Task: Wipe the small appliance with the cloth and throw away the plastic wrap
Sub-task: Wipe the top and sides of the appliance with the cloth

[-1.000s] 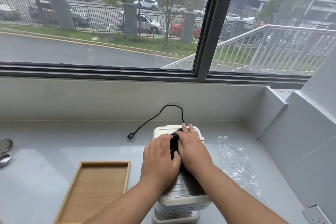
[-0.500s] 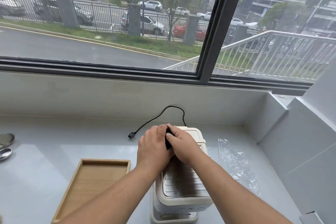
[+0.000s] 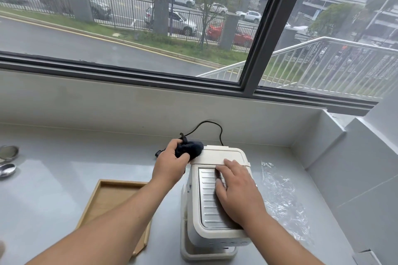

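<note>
A small cream appliance with a ribbed metal top stands on the grey counter in front of me. My left hand grips a bunched dark cloth against the appliance's far left corner. My right hand lies flat on the metal top, fingers spread, holding nothing. Clear plastic wrap lies crumpled on the counter to the right of the appliance, apart from both hands. The appliance's black cord loops behind it, and its plug rests on the counter beside my left hand.
A shallow wooden tray sits left of the appliance, partly under my left forearm. Two metal pieces lie at the counter's far left edge. A low wall and window run behind; a grey wall closes the right side.
Both hands were together on the cloth at the appliance's top. Now my left hand alone holds the cloth at the far left corner, and my right hand has shifted onto the metal top.
</note>
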A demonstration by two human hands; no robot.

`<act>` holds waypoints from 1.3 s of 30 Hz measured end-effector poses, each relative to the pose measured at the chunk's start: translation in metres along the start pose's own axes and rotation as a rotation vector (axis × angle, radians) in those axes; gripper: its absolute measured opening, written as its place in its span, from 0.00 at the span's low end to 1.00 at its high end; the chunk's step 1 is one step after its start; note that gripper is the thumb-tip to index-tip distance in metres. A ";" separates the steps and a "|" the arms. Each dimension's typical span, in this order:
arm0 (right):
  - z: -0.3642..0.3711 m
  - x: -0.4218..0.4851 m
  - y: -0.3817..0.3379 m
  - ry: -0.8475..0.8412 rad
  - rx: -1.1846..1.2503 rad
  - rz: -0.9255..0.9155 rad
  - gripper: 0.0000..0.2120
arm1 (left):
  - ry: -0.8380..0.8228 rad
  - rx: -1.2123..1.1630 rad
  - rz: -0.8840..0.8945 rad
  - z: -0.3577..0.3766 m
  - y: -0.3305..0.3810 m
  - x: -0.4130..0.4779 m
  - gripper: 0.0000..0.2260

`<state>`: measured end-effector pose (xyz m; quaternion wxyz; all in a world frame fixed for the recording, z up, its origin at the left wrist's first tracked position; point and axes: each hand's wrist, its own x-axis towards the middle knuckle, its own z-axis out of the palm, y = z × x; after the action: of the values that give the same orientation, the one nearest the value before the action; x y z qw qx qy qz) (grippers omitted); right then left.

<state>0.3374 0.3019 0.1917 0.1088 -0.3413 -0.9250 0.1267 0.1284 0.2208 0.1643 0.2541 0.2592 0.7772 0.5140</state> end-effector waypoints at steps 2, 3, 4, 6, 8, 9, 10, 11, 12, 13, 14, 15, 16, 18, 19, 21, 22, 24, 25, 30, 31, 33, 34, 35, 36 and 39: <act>0.002 -0.001 -0.001 0.010 -0.012 0.006 0.19 | -0.027 -0.068 -0.054 -0.001 -0.005 0.005 0.18; 0.002 0.000 -0.002 0.012 -0.014 0.011 0.19 | -0.039 -0.124 -0.077 0.001 -0.007 0.007 0.17; 0.003 0.000 -0.002 0.012 -0.017 0.016 0.19 | -0.047 -0.187 -0.102 0.003 -0.008 0.007 0.16; 0.004 0.000 -0.001 0.007 -0.026 0.023 0.19 | -0.066 -0.290 -0.159 0.007 -0.012 0.008 0.14; 0.004 0.000 0.000 0.009 -0.034 0.023 0.20 | -0.107 -0.322 -0.202 0.008 -0.018 0.009 0.12; 0.004 0.001 0.000 0.009 -0.038 0.023 0.20 | -0.130 -0.316 -0.211 0.009 -0.022 0.010 0.12; 0.004 0.001 -0.001 0.005 -0.040 0.025 0.20 | -0.149 -0.304 -0.218 0.009 -0.026 0.012 0.13; 0.004 0.001 -0.001 -0.001 -0.042 0.029 0.20 | -0.164 -0.294 -0.228 0.009 -0.029 0.014 0.14; 0.004 0.001 -0.001 -0.005 -0.043 0.030 0.20 | -0.176 -0.287 -0.239 0.010 -0.032 0.015 0.15; 0.004 0.001 -0.001 -0.010 -0.043 0.033 0.20 | -0.187 -0.277 -0.249 0.011 -0.036 0.016 0.15; 0.004 0.002 -0.001 -0.012 -0.043 0.035 0.20 | -0.198 -0.259 -0.259 0.013 -0.040 0.017 0.16; 0.004 0.002 -0.001 -0.012 -0.042 0.036 0.21 | -0.210 -0.238 -0.268 0.015 -0.045 0.017 0.15; 0.004 0.002 -0.001 -0.013 -0.043 0.036 0.21 | -0.223 -0.219 -0.276 0.017 -0.050 0.017 0.15; 0.003 0.002 -0.002 -0.016 -0.045 0.038 0.21 | -0.236 -0.195 -0.298 0.020 -0.060 0.016 0.14; 0.003 0.002 -0.002 -0.017 -0.044 0.040 0.21 | -0.236 -0.185 -0.313 0.022 -0.064 0.016 0.14; 0.004 0.003 -0.002 -0.017 -0.040 0.048 0.22 | -0.230 -0.160 -0.340 0.026 -0.074 0.016 0.13; 0.004 0.003 -0.002 -0.019 -0.041 0.048 0.23 | -0.226 -0.147 -0.351 0.028 -0.078 0.017 0.13; 0.004 0.003 -0.002 -0.024 -0.038 0.052 0.22 | -0.218 -0.117 -0.361 0.032 -0.088 0.019 0.13; 0.005 0.003 -0.001 -0.026 -0.036 0.053 0.22 | -0.211 -0.102 -0.364 0.034 -0.093 0.020 0.13; 0.005 0.003 0.000 -0.023 -0.032 0.057 0.21 | -0.186 -0.037 -0.396 0.044 -0.115 0.023 0.14; 0.005 0.003 0.000 -0.022 -0.030 0.059 0.21 | -0.183 -0.016 -0.404 0.046 -0.118 0.024 0.13; 0.005 0.004 0.000 -0.018 -0.026 0.058 0.20 | -0.188 0.022 -0.416 0.049 -0.125 0.024 0.12; 0.005 0.004 0.000 -0.016 -0.025 0.057 0.20 | -0.195 0.046 -0.421 0.050 -0.127 0.025 0.11; 0.006 0.004 0.000 -0.013 -0.026 0.056 0.20 | -0.200 0.072 -0.425 0.053 -0.130 0.026 0.11; 0.006 0.004 0.001 -0.010 -0.025 0.055 0.20 | -0.202 0.094 -0.428 0.055 -0.132 0.026 0.11; 0.007 0.004 0.003 0.000 -0.019 0.056 0.20 | -0.208 0.135 -0.443 0.058 -0.138 0.028 0.10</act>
<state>0.3337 0.3055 0.1847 0.1021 -0.3682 -0.9162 0.1209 0.1265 0.2315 0.0123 0.4212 0.1502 0.8173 0.3633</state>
